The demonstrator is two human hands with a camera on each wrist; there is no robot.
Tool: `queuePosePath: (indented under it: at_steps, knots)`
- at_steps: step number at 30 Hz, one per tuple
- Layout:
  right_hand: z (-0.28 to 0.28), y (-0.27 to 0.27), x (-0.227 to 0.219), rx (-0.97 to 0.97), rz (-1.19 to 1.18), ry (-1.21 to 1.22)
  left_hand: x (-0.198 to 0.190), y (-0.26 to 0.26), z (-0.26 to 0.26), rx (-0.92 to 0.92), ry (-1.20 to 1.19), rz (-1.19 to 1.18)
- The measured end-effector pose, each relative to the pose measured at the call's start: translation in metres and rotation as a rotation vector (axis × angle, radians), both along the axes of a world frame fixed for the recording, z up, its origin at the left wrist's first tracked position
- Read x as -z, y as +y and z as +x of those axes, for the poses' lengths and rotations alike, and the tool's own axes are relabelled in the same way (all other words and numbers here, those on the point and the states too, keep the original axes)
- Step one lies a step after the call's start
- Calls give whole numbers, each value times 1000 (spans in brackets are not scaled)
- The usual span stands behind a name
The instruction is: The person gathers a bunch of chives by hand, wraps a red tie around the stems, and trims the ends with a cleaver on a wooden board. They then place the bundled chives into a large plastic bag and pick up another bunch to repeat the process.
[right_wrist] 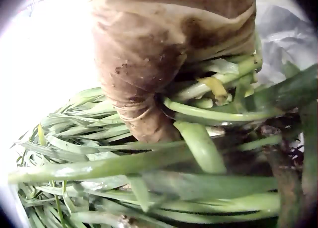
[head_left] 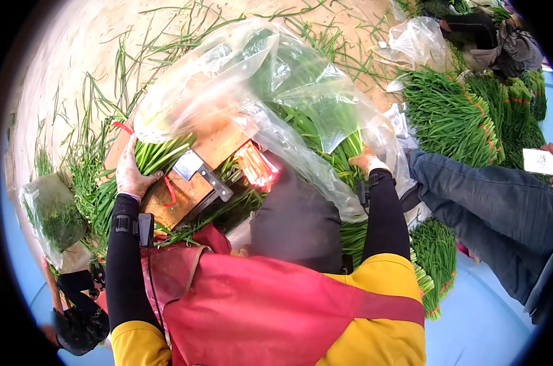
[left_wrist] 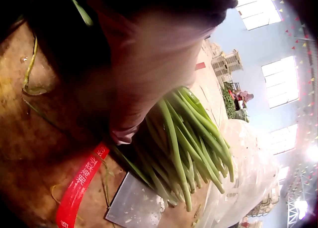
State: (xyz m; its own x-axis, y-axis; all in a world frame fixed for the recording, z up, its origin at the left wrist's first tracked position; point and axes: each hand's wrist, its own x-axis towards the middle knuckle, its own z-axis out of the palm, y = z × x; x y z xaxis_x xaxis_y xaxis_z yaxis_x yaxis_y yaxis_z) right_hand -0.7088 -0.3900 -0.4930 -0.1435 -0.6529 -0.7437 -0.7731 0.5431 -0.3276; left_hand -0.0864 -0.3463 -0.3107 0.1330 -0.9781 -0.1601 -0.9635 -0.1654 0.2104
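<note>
My gloved left hand grips a bunch of garlic chives over a wooden board. The cut stalk ends point away from the fingers in the left wrist view. Close beside the bunch lies a cleaver, its blade flat and its dark handle toward my body. A printed red strip hangs below the left thumb. On the right, my gloved right hand reaches into loose chives by a clear plastic sheet. Its thumb curls round stalks in the right wrist view; the other fingertips are hidden.
A packet of red strips lies right of the board. Tied chive bundles are stacked at the right, beside another person's legs. Loose leaves litter the tan floor covering. A clear bag of greens stands at left.
</note>
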Motion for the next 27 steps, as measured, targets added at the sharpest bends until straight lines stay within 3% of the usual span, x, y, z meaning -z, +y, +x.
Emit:
queuePosePath:
  at_steps: [1,4,11,13,16,17,18,20,24,27]
  knots:
    - [9,-3,-15,-88,8,132,0,0,1,22,-1,-12]
    - [20,-11,-35,-105,95,108,-2,0,-1,-5,-9,0]
    - [8,-27,-46,-230,-12,180,-4,-1,0,-7,-28,30]
    - [-3,-35,-52,-378,-42,324,-4,-6,-1,28,25,29]
    - [28,-34,-142,-319,-160,249,-9,0,9,126,33,-52]
    - [25,-38,-150,-354,-150,256,-8,3,13,96,36,-21]
    - [51,-37,-193,-311,-191,168,-9,2,13,76,51,-1]
    - [28,-43,-187,-315,-210,149,-22,2,7,22,47,47]
    - [28,-38,-227,-317,-332,156,-36,5,2,17,-48,106]
    - [33,-30,-273,-344,-275,230,-43,10,0,2,-34,68]
